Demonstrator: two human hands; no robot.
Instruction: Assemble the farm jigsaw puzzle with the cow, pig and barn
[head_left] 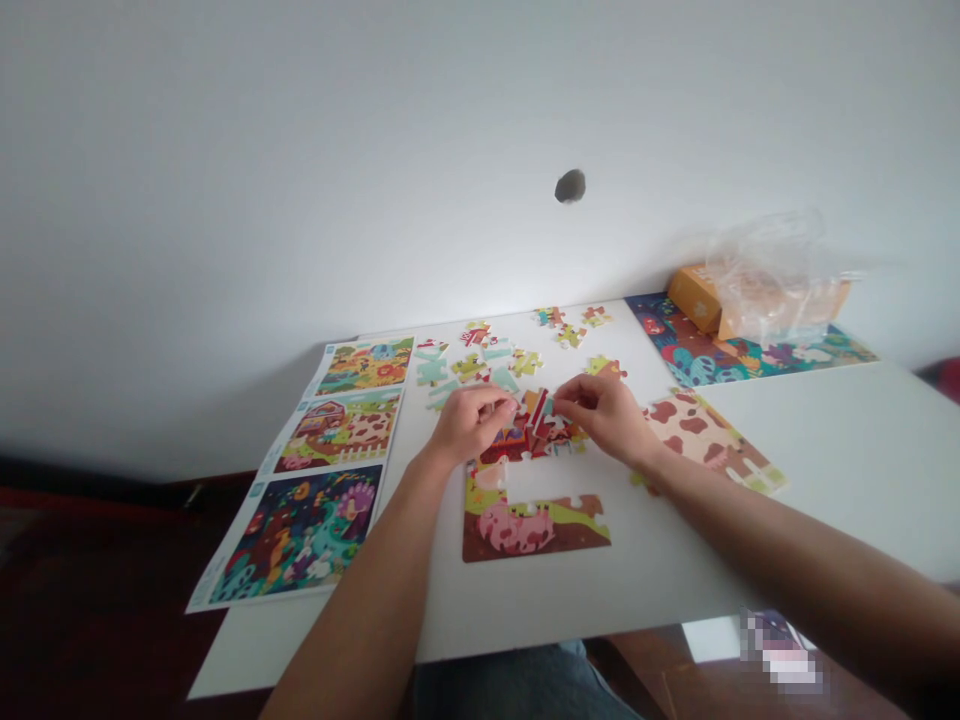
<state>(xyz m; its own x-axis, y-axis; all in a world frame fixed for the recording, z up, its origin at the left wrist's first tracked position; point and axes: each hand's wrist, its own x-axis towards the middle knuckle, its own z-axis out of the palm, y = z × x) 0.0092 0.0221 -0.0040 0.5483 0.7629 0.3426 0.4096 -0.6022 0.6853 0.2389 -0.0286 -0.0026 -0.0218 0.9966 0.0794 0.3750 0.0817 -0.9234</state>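
My left hand (472, 425) and my right hand (604, 415) meet above a partly assembled farm jigsaw puzzle (517, 535), whose lower section shows a pink pig. Between my fingertips, a red-and-white jigsaw piece (537, 418) stands tilted, and both hands seem to pinch it. Its lower edge is partly hidden by my fingers. Red barn pieces (502, 447) lie just below my hands, and a white gap in the puzzle (544, 480) separates them from the pig section. Several loose jigsaw pieces (472, 367) are scattered beyond my hands.
Three printed puzzle picture sheets (322, 470) lie along the left of the white table (840, 460). To the right is a cow-patterned puzzle section (705, 440). At the back right, a plastic bag (772, 285) covers an orange box (694, 298) on a colourful puzzle (705, 355).
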